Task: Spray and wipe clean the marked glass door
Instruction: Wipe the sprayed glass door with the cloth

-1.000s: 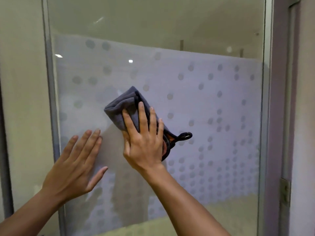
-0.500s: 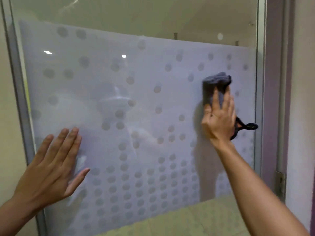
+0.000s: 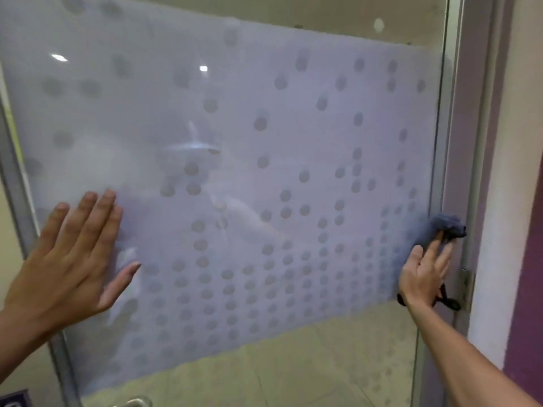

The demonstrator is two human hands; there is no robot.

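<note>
The glass door fills the view, with a frosted band covered in grey dots and clear strips above and below. My left hand lies flat on the glass near its left edge, fingers apart, holding nothing. My right hand presses a folded grey cloth against the glass at the right edge, beside the metal frame. The cloth's black hanging loop dangles below my palm. No spray bottle is in view.
A metal door frame runs down the right side, with a hinge low on it and a white and purple wall beyond. Another metal edge bounds the glass at the left. A metal handle shows at the bottom.
My right hand has swept the cloth from the middle of the glass to the right edge, then down along the frame. My left hand has stayed flat on the glass.
</note>
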